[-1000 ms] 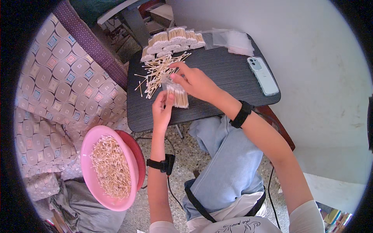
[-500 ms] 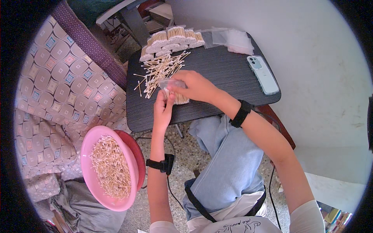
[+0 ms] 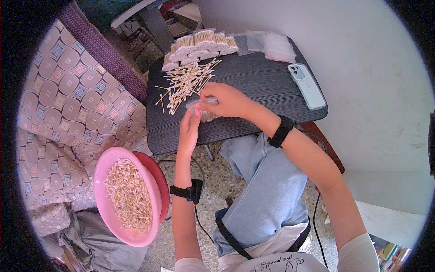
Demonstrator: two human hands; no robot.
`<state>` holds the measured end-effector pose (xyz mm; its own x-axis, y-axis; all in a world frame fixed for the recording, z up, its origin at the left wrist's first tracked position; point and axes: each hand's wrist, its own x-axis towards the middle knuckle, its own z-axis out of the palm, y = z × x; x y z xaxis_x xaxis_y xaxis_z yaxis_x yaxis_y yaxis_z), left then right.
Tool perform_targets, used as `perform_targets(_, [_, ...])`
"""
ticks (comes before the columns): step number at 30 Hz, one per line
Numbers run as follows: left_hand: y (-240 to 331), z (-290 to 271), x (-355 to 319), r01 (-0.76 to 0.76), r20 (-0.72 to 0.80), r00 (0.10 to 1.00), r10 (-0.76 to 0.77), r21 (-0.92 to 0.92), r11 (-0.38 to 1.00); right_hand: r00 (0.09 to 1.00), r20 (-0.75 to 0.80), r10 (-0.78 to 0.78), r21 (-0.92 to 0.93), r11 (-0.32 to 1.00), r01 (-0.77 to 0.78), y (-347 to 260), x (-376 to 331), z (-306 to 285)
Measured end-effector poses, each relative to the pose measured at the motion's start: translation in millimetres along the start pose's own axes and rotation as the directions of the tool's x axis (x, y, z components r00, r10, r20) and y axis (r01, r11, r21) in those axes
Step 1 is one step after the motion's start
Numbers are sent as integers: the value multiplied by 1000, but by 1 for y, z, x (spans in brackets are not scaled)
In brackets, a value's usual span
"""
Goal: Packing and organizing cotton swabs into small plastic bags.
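Observation:
Over the near left part of the dark table, both my hands grip a small clear plastic bag filled with cotton swabs. My left hand pinches the bag's left upper corner between thumb and fingers. My right hand is closed along the bag's top edge, its thumb close to the left thumb. The swabs inside are partly covered by the right hand. Just beyond my hands lies a loose pile of cotton swabs. Behind that pile, several filled bags of swabs are stacked.
Flat empty plastic bags lie at the table's far right, with a white phone nearer the right edge. A pink basin full of swabs stands low at left on a red stool. A wall borders the right side.
The bag has tilted, so fewer of its swabs show. My hands have drawn together at its top edge, the right thumb shifting left toward the left thumb.

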<state>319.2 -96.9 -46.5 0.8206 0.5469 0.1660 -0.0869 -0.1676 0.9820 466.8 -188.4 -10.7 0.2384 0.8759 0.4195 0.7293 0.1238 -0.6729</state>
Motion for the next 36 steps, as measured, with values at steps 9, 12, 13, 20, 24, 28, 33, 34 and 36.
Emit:
perform_targets(9, [-3, -3, 4, -40, 36, 999, 41, -22, 999, 998, 30, 51, -10, 999, -50, -3, 1, 1])
perform_targets(12, [-7, -4, 3, -19, 28, 999, 20, -35, 999, 996, 8, 89, -54, 995, -89, -10, -2, 2])
perform_targets(13, [-5, -3, 3, -9, 13, 1000, 10, -52, 999, 996, -18, 90, -85, 992, -91, -12, -2, 2])
perform_targets(20, [-14, -2, 7, -85, -43, 996, 82, -64, 994, 964, -264, 13, -240, 968, -78, -14, 2, -3])
perform_targets(24, [-17, -9, 7, -40, -60, 997, 42, 30, 999, 949, -212, 235, -232, 931, -283, -13, 0, -4])
perform_targets(28, [-17, -3, 8, -106, -156, 979, 130, 152, 983, 933, -156, 325, -283, 890, -358, -7, -4, -3])
perform_targets(33, [-17, -3, 9, -258, -125, 928, 351, 466, 846, 921, 5, 390, -281, 884, -373, -4, -7, 0])
perform_targets(34, [-17, -1, 9, -182, -197, 945, 261, 346, 920, 918, 66, 391, -282, 890, -359, -4, -7, 0])
perform_targets(36, [-16, 3, 9, -107, -255, 953, 162, 214, 971, 916, 83, 393, -310, 884, -351, -4, -9, 0])
